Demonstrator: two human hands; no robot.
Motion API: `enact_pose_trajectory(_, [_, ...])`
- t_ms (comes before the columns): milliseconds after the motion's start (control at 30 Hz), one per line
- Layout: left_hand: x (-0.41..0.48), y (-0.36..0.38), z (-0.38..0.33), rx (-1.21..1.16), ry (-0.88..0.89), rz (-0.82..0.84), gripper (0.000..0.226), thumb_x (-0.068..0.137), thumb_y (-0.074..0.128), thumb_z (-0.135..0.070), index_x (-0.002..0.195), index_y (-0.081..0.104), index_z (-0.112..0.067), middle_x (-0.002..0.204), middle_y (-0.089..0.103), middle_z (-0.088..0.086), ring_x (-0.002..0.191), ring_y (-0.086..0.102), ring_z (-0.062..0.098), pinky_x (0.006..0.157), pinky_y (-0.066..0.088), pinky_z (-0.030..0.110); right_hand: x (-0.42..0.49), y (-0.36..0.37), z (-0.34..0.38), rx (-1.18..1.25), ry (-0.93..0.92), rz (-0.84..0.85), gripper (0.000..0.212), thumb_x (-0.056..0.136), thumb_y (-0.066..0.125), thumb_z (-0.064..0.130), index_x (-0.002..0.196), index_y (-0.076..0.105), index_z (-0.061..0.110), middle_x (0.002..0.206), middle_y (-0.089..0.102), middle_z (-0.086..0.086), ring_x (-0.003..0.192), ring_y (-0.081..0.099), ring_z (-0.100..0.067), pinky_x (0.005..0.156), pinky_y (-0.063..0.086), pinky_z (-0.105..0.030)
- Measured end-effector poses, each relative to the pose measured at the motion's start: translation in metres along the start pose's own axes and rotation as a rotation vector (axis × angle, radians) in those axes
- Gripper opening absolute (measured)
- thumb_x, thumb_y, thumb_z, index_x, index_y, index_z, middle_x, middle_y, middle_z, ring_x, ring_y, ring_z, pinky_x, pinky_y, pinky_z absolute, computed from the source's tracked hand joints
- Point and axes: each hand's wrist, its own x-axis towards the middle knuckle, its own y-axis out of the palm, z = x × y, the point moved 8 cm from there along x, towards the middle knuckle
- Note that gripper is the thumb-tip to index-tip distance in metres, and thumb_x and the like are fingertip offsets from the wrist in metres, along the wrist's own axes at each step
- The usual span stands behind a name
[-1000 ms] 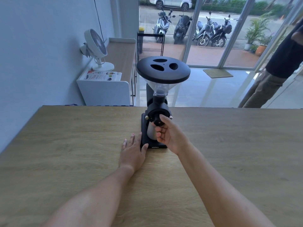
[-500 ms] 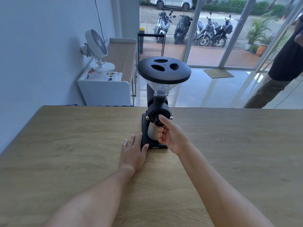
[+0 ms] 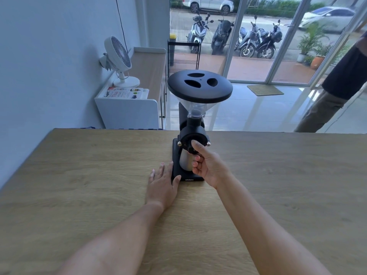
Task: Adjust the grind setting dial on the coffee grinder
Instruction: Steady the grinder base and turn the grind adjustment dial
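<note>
A black coffee grinder (image 3: pixel 199 87) with a clear hopper and a black lid stands on the wooden table (image 3: pixel 79 175) near its far edge. Its round black grind dial (image 3: pixel 188 138) faces me on the front, above a metal cup (image 3: pixel 185 160) on the base. My right hand (image 3: pixel 208 165) pinches the dial's lower right part with thumb and fingers. My left hand (image 3: pixel 161 185) lies flat on the table, fingers apart, its thumb against the left side of the grinder's base.
Beyond the table's far edge are a white cabinet (image 3: pixel 127 112) with a fan (image 3: pixel 119 60) on top, and glass doors. A person (image 3: pixel 337 86) in dark clothes stands at the right, behind the table.
My right thumb has shifted a little on the dial. The left hand has stayed flat. The person at the right has moved slightly further right.
</note>
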Motion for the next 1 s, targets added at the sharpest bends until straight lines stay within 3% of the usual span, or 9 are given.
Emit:
enact_pose_trajectory(267, [0.0002,0.0016,0.0010,0.001,-0.008,0.010,0.065,0.096,0.011,-0.059,0.154,0.005,-0.029,0.160,0.016,0.008,0.147,0.003,0.015,0.120,0.000,0.039,0.0010,0.0002,-0.0009,-0.011,0.012,-0.023,0.034,0.074,0.086,0.042,0.089,0.068,0.018,0.057,0.050,0.005,0.049,0.050,-0.010,0.052,0.045,-0.023])
enact_pose_trajectory(433, [-0.0004,0.0010,0.0008,-0.006,-0.004,-0.011,0.065,0.097,0.012,-0.059,0.154,0.007,-0.029,0.160,0.017,0.008,0.147,0.004,0.013,0.120,-0.001,0.037,0.0001,0.0020,-0.0022,-0.039,0.023,0.016,0.043,0.072,0.084,0.050,0.093,0.065,0.017,0.061,0.053,0.001,0.051,0.052,-0.013,0.051,0.045,-0.026])
enact_pose_trajectory(667, [-0.0004,0.0010,0.0015,-0.007,-0.010,-0.012,0.065,0.096,0.013,-0.060,0.154,0.008,-0.030,0.160,0.017,0.006,0.147,0.004,0.014,0.118,-0.003,0.035,-0.0022,0.0077,-0.0087,-0.022,0.059,0.112,0.050,0.088,0.056,0.055,0.100,0.076,0.011,0.067,0.060,0.000,0.055,0.055,-0.013,0.055,0.047,-0.026])
enact_pose_trajectory(1000, [-0.0011,0.0012,0.0021,-0.013,-0.018,-0.015,0.065,0.096,0.012,-0.061,0.153,0.007,-0.031,0.160,0.015,0.005,0.147,0.005,0.017,0.114,-0.007,0.032,-0.0028,0.0053,-0.0099,0.058,0.035,0.113,0.051,0.089,0.063,0.053,0.106,0.072,0.006,0.065,0.054,0.004,0.055,0.053,-0.009,0.056,0.046,-0.024])
